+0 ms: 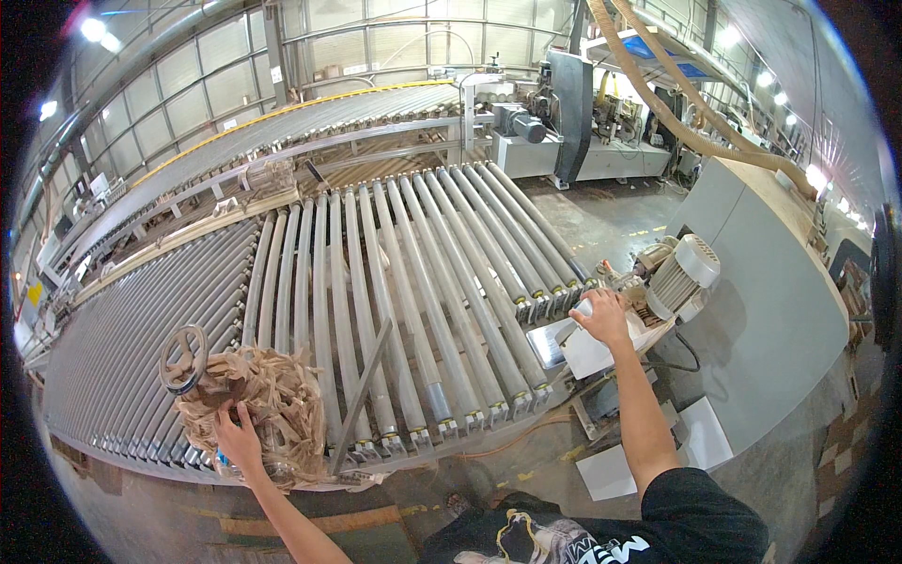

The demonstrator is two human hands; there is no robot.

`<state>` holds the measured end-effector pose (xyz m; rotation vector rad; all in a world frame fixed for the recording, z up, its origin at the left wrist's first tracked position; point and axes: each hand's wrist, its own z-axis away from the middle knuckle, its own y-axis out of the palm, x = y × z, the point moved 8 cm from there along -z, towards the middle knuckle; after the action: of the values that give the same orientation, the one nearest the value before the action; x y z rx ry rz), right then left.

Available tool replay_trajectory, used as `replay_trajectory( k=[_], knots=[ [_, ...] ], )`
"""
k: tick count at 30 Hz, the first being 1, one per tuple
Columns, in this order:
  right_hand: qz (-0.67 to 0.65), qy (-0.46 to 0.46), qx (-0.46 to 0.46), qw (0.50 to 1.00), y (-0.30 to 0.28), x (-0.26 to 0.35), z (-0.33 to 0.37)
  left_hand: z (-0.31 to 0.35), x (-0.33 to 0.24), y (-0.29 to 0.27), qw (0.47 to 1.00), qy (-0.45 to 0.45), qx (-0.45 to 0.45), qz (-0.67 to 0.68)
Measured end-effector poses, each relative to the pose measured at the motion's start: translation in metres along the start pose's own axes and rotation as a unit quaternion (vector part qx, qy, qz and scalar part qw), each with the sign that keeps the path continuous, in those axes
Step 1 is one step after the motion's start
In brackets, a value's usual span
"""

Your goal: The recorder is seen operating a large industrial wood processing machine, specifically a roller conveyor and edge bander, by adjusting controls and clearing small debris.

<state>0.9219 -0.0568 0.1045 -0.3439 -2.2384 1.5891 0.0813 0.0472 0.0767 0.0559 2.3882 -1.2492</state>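
My left hand [237, 437] rests at the near side of a heap of crumpled brown strips [296, 395], its visible fingers stretched out and apart. A dark brown patch lies just beyond the fingertips; I cannot make out what it is. Beside the heap stands a grey handwheel [183, 359]. My right hand [603, 315] is closed around a small white object [584, 307], mostly hidden by the fingers. Under that hand sits a white panel or sheet [590, 352], next to a silver electric motor [684, 275].
A roller conveyor [413, 291] spans the middle, with a denser roller bed [160, 338] to the left. A large grey cabinet [761, 291] stands at the right. White sheets [609, 473] lie low near my right arm. Machinery with ribbed hoses [648, 80] rises behind.
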Motion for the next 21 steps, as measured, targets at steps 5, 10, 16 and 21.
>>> replay_trajectory(
  k=[5, 10, 16, 21],
  knots=[
    [-0.001, 0.006, 0.006, 1.0, 0.0, 0.0, 0.001, 0.0, -0.002, -0.001, 1.0, -0.008, 0.009, 0.007],
    [-0.008, -0.003, -0.008, 1.0, -0.001, 0.002, 0.001, 0.001, 0.0, -0.001, 1.0, -0.019, 0.01, 0.014],
    [-0.007, -0.001, -0.006, 1.0, -0.002, 0.004, 0.001, -0.001, -0.002, -0.005, 1.0, -0.015, 0.005, 0.023],
    [-0.005, -0.002, -0.01, 1.0, 0.001, 0.0, 0.001, 0.001, -0.01, -0.009, 1.0, -0.001, -0.005, 0.025]
  ],
)
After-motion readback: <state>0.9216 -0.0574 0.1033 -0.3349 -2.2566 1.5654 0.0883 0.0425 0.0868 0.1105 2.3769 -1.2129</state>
